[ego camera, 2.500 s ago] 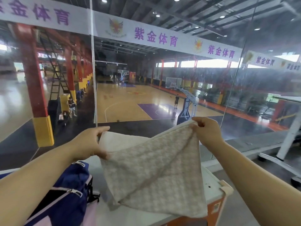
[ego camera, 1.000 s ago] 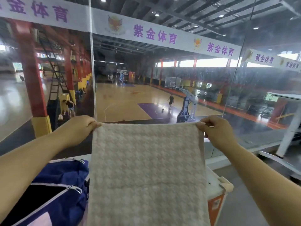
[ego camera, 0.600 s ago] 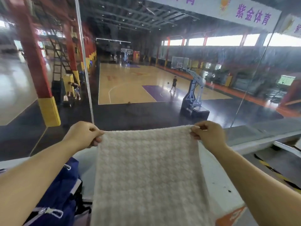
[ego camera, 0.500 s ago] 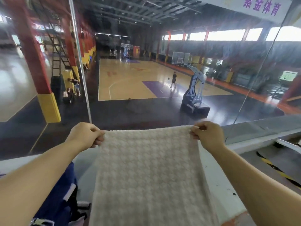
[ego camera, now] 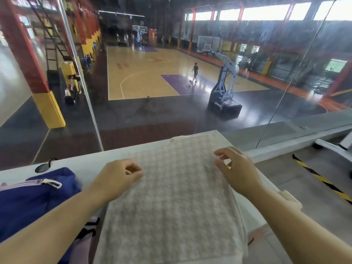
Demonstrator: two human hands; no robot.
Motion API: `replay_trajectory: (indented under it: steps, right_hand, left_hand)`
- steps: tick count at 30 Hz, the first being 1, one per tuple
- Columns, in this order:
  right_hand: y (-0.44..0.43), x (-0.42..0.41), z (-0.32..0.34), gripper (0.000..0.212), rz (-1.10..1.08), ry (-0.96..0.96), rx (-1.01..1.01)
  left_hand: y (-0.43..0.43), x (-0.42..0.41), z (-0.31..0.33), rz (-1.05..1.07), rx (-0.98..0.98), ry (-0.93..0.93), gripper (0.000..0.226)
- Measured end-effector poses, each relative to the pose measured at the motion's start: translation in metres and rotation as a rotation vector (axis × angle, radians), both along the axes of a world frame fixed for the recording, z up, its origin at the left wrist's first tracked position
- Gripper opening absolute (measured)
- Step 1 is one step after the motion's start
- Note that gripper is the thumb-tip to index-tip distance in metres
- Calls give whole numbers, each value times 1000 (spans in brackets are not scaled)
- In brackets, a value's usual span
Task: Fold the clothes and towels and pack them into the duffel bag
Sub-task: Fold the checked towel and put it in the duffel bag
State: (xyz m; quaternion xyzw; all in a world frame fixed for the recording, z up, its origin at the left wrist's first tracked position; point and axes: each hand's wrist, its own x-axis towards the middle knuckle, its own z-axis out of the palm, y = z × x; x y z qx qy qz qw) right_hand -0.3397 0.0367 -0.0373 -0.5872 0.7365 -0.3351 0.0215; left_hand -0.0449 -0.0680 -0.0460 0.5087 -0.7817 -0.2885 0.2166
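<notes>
A beige houndstooth towel (ego camera: 171, 202) lies spread flat on the white table (ego camera: 91, 161), its far edge near the table's back edge. My left hand (ego camera: 118, 178) rests at the towel's left edge with fingers loosely curled and the thumb touching the cloth; no fabric is lifted between them. My right hand (ego camera: 238, 170) hovers over the towel's right edge, fingers relaxed and apart, holding nothing. The blue duffel bag (ego camera: 28, 202) with a lilac zipper sits at the left, partly under my left forearm.
A glass wall (ego camera: 171, 92) rises right behind the table, with a basketball court far below. A dark round cable hole (ego camera: 42, 168) is in the table's back left. The table's right edge (ego camera: 276, 189) drops to a grey floor with yellow-black tape.
The towel was held up by its top corners; now it lies flat on the table. Both hands have come down and let go of the corners. The view has tilted downward.
</notes>
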Motion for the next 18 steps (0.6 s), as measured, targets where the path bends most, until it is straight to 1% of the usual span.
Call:
replay_trajectory:
  steps: [4,6,9,11,12,14,15,17,18]
  right_hand:
    - [51,13,-21,12,180,184,3]
    - [74,20,-32,20,262,256,25]
    - [102,28,-46,34,350,316,114]
    - [117,32,-55,44,397,361,194]
    - [123,33,-59,49,418,401,234]
    - [132,33,-66,53,454,505,299]
    - [135,33,-70,54,465,562,312]
    - [139,34,-76,63,463,653,297]
    - [139,35,-79,70,451,683,289]
  left_hand:
    - [55,8,-9,-154,-14,-35,8]
    - [77,15,-22,-247,29,-69,9]
    - [100,31,-48,-313,30,-121,46]
    - [112,39,-67,-344,-41,-198,62]
    - [118,43,-73,-364,-112,-259,69]
    - [128,48,-83,-394,-341,-330,72]
    - [132,50,-85,-415,-399,-354,72]
    - [137,54,-89,-461,-460,-400,76]
    - [138,55,-89,-478,-457,-413,76]
